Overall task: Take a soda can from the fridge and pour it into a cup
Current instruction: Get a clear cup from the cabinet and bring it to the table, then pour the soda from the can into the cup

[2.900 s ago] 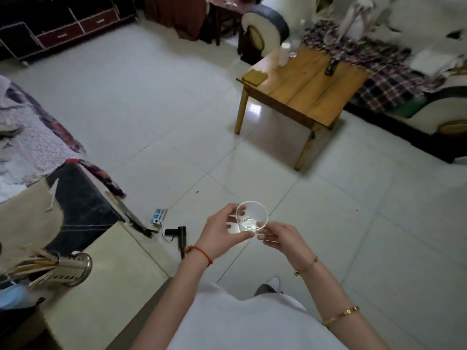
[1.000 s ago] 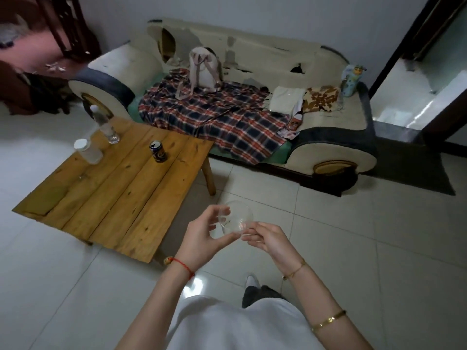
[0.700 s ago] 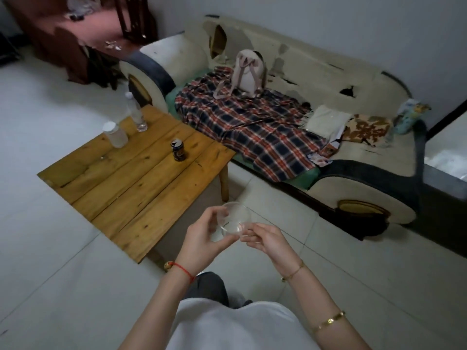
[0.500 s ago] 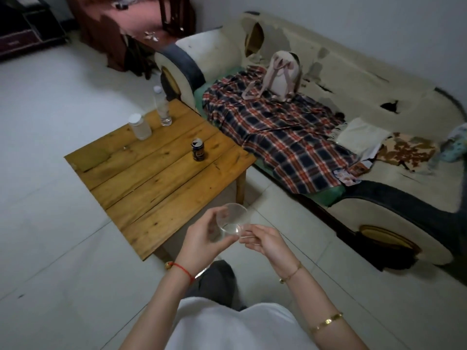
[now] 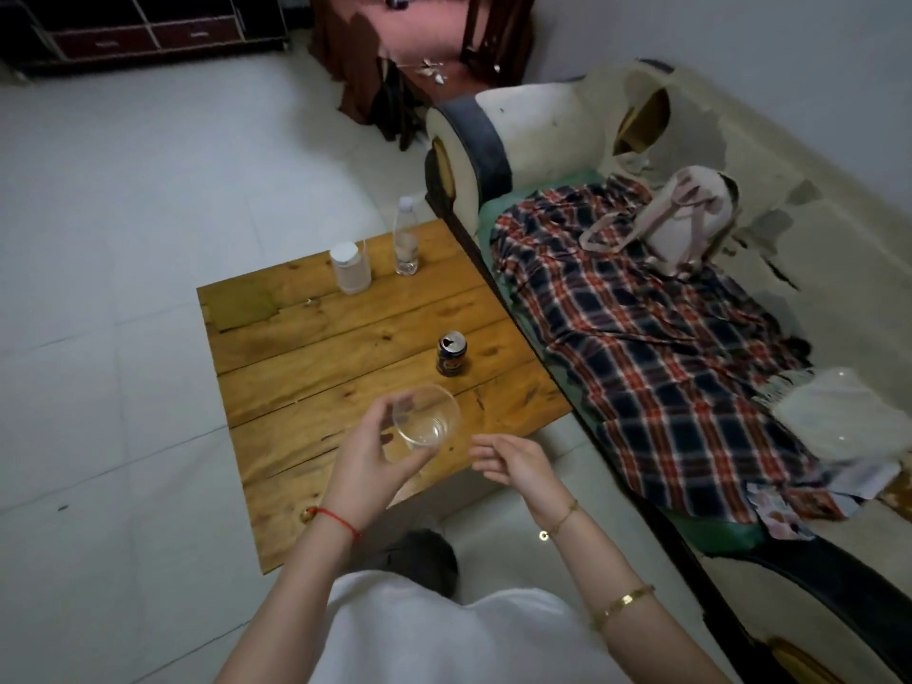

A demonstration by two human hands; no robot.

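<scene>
The left hand [image 5: 367, 459] grips a clear plastic cup [image 5: 425, 418], fingers and thumb curled round its lower wall, with the mouth tilted toward the camera; the cup is held above the near part of a low wooden table [image 5: 306, 367]. The right hand [image 5: 513, 461] hangs just right of the cup, apart from it, its fingers loosely curled and holding nothing. The soda can [image 5: 451, 353] stands upright on the table, beyond the cup and slightly to its right, near both hands but touched by neither; its top is already open. At the far edge of the table stand a white-capped jar [image 5: 350, 268] and, just to its right, a clear water bottle [image 5: 406, 237], both upright and well apart from the can. A red string circles the left wrist, and gold bracelets the right forearm. To the right of the table runs a worn cream sofa [image 5: 543, 125] with a plaid blanket [image 5: 641, 357] spread over its seat and a pale backpack [image 5: 691, 214] resting on the blanket's far end.
</scene>
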